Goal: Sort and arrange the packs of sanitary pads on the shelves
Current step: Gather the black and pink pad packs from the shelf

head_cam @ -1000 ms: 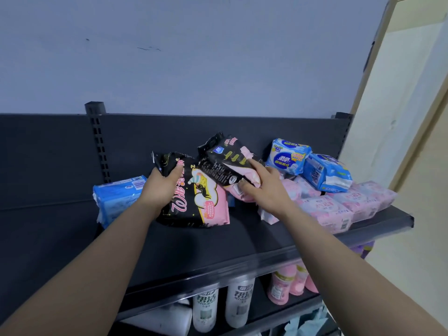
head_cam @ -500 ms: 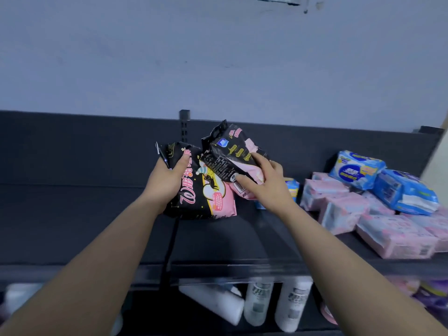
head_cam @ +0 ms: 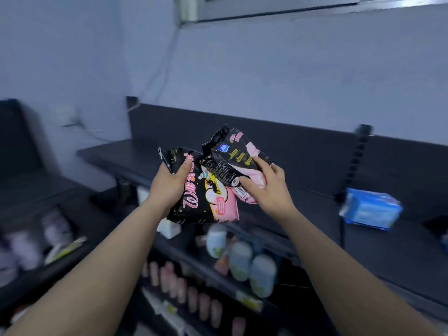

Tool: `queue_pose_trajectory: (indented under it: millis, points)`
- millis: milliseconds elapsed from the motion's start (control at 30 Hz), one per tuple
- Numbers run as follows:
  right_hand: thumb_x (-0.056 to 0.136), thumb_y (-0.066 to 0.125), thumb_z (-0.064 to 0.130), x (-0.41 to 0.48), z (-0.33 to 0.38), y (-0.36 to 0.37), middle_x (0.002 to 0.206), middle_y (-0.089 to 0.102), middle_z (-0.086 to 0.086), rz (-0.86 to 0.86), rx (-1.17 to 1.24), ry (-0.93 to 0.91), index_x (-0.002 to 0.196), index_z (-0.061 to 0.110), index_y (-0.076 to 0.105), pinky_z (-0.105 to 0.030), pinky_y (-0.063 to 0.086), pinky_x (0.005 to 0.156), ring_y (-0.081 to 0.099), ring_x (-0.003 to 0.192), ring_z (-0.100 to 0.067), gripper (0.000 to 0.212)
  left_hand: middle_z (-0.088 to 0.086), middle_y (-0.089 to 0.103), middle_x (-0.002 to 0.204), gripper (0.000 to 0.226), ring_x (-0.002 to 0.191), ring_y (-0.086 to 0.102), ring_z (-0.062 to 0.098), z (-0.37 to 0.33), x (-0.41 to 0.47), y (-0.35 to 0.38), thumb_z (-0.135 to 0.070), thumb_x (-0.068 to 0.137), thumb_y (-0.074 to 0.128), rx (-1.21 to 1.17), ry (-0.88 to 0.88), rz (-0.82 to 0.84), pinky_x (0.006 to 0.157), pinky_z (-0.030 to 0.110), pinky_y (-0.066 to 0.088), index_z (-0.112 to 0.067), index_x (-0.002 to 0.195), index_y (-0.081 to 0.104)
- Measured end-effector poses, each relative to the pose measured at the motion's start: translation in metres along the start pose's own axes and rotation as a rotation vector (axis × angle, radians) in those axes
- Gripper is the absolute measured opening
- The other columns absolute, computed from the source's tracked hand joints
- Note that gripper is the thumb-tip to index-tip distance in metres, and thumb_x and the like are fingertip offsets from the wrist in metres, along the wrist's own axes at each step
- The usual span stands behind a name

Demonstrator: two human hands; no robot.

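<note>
1. Head view: the left hand [head_cam: 169, 187] grips the large black-and-pink pack [head_cam: 203, 200], fingers curled round its left edge. The right hand [head_cam: 269, 190] pinches the smaller black pack [head_cam: 232, 161], which overlaps the first. Both packs hang above the top shelf [head_cam: 135, 154], near its front edge.
2. Judged step: carrying the dark packs to a spot on the shelf. The next move calls for setting them down side by side, apart from the blue pack [head_cam: 371, 209].

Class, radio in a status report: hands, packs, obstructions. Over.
Left hand grips large black-and-pink pack. Right hand grips smaller black pack. Both in mid-air before the shelf. Blue pack on it, right.
</note>
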State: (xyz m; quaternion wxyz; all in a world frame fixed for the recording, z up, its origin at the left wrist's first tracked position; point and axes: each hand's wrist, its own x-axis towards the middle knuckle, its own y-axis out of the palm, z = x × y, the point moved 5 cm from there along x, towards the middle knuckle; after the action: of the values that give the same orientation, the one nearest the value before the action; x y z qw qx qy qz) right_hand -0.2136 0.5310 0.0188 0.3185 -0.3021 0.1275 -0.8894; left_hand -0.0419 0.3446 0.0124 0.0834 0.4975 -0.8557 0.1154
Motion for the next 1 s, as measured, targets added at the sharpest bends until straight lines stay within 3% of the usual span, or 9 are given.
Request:
queue_pose_trajectory:
  millis: [133,467,633,700,833,900,1000]
  points:
    - [0.084,0.068,0.046,0.003,0.049,0.104,0.148,0.019,0.000,0.128,0.056,-0.077,0.141,0.046,0.037,-0.025,0.022,0.111,0.020,0.141,-0.010,0.065,-0.009,0.073,0.101,0.056,0.096,0.070,0.018,0.014,-0.012,-0.119,-0.074,0.069,0.059,0.053,-0.032,-0.177,0.094,0.046,0.052,-0.037,0.111,0.061]
    - [0.083,0.069,0.044,-0.021,0.169,0.323,0.149,0.022,-0.006,0.474,0.199,-0.260,0.142,0.045,0.038,-0.027,0.021,0.111,0.022,0.142,-0.015,0.067,-0.007,0.070,0.107,0.042,0.099,0.067,0.015,0.038,-0.091,-0.348,-0.058,0.087,0.059,0.164,-0.118,-0.650,0.098,0.043,0.049,-0.030,0.119,0.059]
    - [0.083,0.069,0.045,-0.036,0.223,0.415,0.149,0.022,-0.006,0.646,0.286,-0.359,0.142,0.044,0.039,-0.032,0.023,0.114,0.028,0.140,-0.020,0.066,-0.003,0.064,0.112,0.047,0.102,0.062,0.020,0.040,-0.136,-0.428,-0.060,0.087,0.058,0.209,-0.212,-0.879,0.097,0.040,0.048,-0.024,0.117,0.051]
    - [0.084,0.069,0.045,-0.043,0.245,0.448,0.148,0.023,-0.005,0.706,0.330,-0.405,0.142,0.043,0.039,-0.033,0.024,0.116,0.030,0.140,-0.021,0.065,-0.004,0.065,0.114,0.061,0.103,0.063,0.020,0.038,-0.151,-0.454,-0.068,0.081,0.058,0.220,-0.229,-0.951,0.097,0.041,0.048,-0.023,0.121,0.051]
    - [0.084,0.067,0.047,-0.056,0.287,0.506,0.148,0.021,-0.002,0.826,0.414,-0.487,0.141,0.045,0.039,-0.035,0.025,0.116,0.027,0.141,-0.019,0.064,-0.003,0.064,0.113,0.053,0.103,0.062,0.020,0.034,-0.182,-0.501,-0.064,0.083,0.059,0.251,-0.229,-1.126,0.096,0.039,0.048,-0.025,0.118,0.049]
    - [0.085,0.066,0.050,-0.066,0.308,0.533,0.151,0.018,-0.002,0.879,0.439,-0.530,0.141,0.046,0.038,-0.039,0.026,0.117,0.023,0.143,-0.020,0.063,-0.004,0.067,0.115,0.072,0.104,0.064,0.019,0.033,-0.197,-0.519,-0.073,0.074,0.057,0.271,-0.234,-1.199,0.098,0.042,0.049,-0.025,0.128,0.051]
    - [0.086,0.063,0.050,-0.090,0.334,0.569,0.152,0.015,-0.004,0.964,0.465,-0.584,0.143,0.045,0.036,-0.042,0.026,0.117,0.020,0.144,-0.021,0.063,-0.006,0.069,0.110,0.067,0.102,0.065,0.019,0.039,-0.225,-0.546,-0.073,0.069,0.056,0.286,-0.227,-1.293,0.097,0.045,0.050,-0.031,0.121,0.057]
